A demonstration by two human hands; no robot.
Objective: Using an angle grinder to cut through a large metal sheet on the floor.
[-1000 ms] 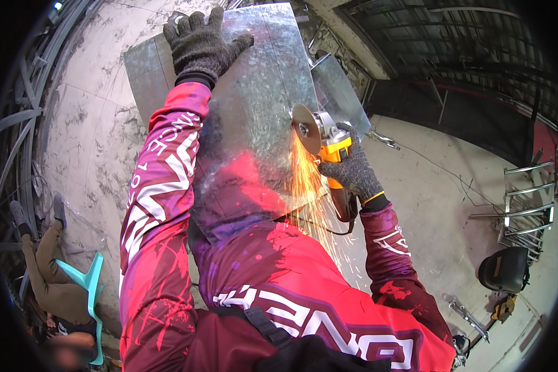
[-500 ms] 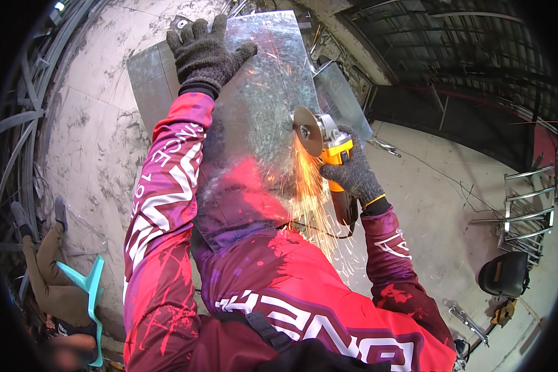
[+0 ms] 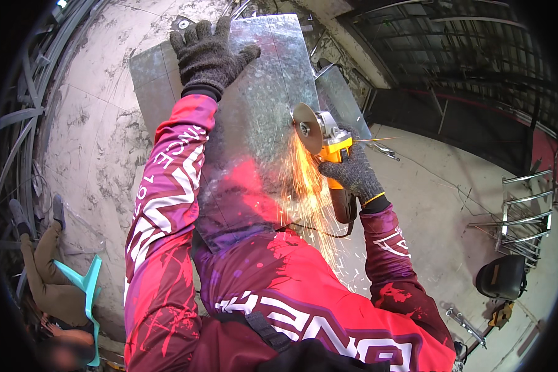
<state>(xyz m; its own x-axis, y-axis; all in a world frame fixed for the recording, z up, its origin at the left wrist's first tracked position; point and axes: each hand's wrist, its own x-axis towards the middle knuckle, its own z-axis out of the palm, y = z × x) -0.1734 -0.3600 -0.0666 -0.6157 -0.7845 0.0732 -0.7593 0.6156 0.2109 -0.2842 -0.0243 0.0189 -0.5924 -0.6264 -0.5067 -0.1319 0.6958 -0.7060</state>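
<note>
A shiny sheet of metal (image 3: 254,118) lies in front of me, with thin dark lines across it. My left hand (image 3: 208,62), in a dark knitted glove, presses flat on its far left part with the fingers spread. At the sheet's right edge, my gloved right hand (image 3: 353,170) is wrapped round a yellow and black angle grinder (image 3: 337,150). The grinder's cutting disc (image 3: 307,129) stands on edge against the metal. Orange sparks (image 3: 310,192) spray from the contact down toward my body. The disc hides part of the sheet's edge.
Another metal piece (image 3: 341,96) lies beyond the sheet's right edge. At the right are a metal rack (image 3: 528,214), a dark welding helmet (image 3: 501,277) and some tools (image 3: 466,327). A person (image 3: 59,282) sits on a turquoise chair (image 3: 93,285) at lower left, near stacked metal profiles (image 3: 28,93).
The view has shifted slightly. The sparks now spread a little wider at the disc, and a streak flies off to the right. Both hands keep the same hold.
</note>
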